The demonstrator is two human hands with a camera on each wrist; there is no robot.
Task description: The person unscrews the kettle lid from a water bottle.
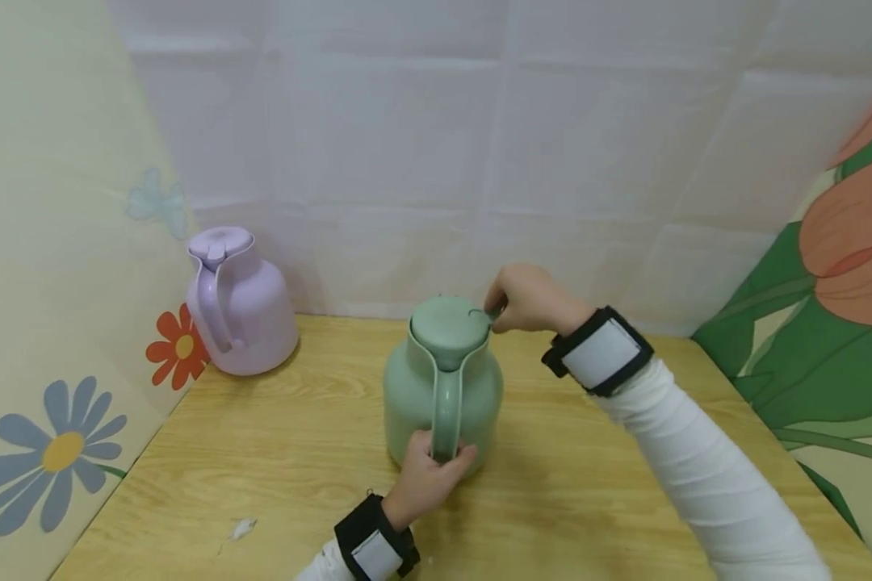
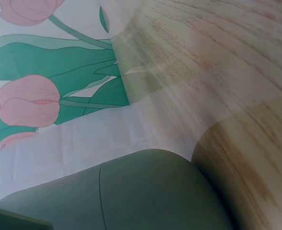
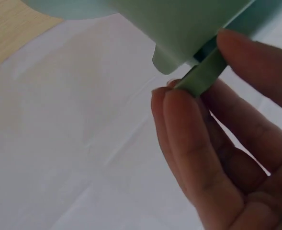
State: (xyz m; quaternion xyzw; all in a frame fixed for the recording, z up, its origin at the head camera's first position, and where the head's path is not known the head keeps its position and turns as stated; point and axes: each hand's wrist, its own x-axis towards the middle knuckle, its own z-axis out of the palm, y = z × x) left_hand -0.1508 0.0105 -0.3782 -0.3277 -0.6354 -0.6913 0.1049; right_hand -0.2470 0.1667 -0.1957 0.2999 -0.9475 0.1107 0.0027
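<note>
A green thermos jug (image 1: 401,395) stands on the wooden table with its handle turned to the front. My left hand (image 1: 429,476) grips the lower part of that handle. My right hand (image 1: 526,298) is at the right side of the jug's neck, pinching the edge of the round green lid (image 1: 446,323) between thumb and fingers. Up close in the right wrist view, a dark gap shows beside the pinched lid edge (image 3: 203,79), next to the jug's spout (image 3: 165,60). The left wrist view catches the jug's smooth side (image 2: 150,191), with the left hand itself out of sight.
A lilac jug (image 1: 257,323) of the same shape stands at the back left of the table (image 1: 596,500). White cloth (image 1: 378,145) hangs behind. Flower-printed panels flank both sides. A small white scrap (image 1: 243,528) marks the front left of the tabletop.
</note>
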